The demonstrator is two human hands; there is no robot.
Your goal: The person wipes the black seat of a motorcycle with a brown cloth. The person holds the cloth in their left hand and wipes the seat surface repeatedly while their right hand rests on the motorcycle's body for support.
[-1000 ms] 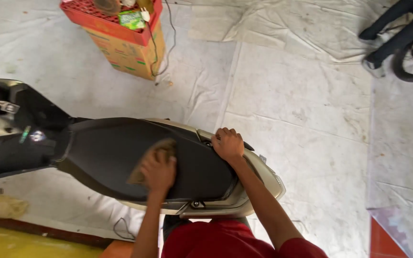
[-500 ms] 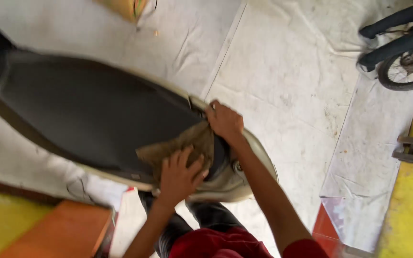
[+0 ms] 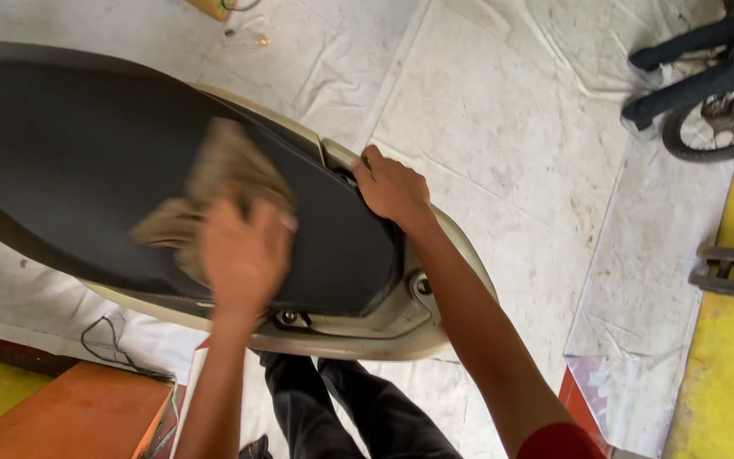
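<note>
Crumpled tan-brown cloth point(image 3: 214, 191) is pressed flat on the matte black padded scooter seat point(image 3: 70, 161) under the left hand point(image 3: 244, 255), which is blurred. The fingers point(image 3: 235, 223) are spread over the nearer part of the rag and bent slightly onto it, so the cloth is pinned rather than pinched; most of the fabric lies beyond and to the left of the fingertips, bunched towards the middle of the seat. Whether the thumb is tucked under an edge cannot be told.

The right hand point(image 3: 391, 187) is set on the rear end of the seat, where it meets the cream-coloured plastic body panel point(image 3: 460, 255). Its fingers are curled over that edge, closed on the rim and holding no loose object.

For the wiping to be done well, it is judged that the palm should be kept flat and the pressure even, with the rag gathered under the whole hand (a trailing loose flap only skims the surface). Strokes are best overlapped, and the seam at the back edge is probably where dirt is held longest. The grubby white sheeting point(image 3: 503, 119) on the floor lies below, well apart from both hands.
</note>
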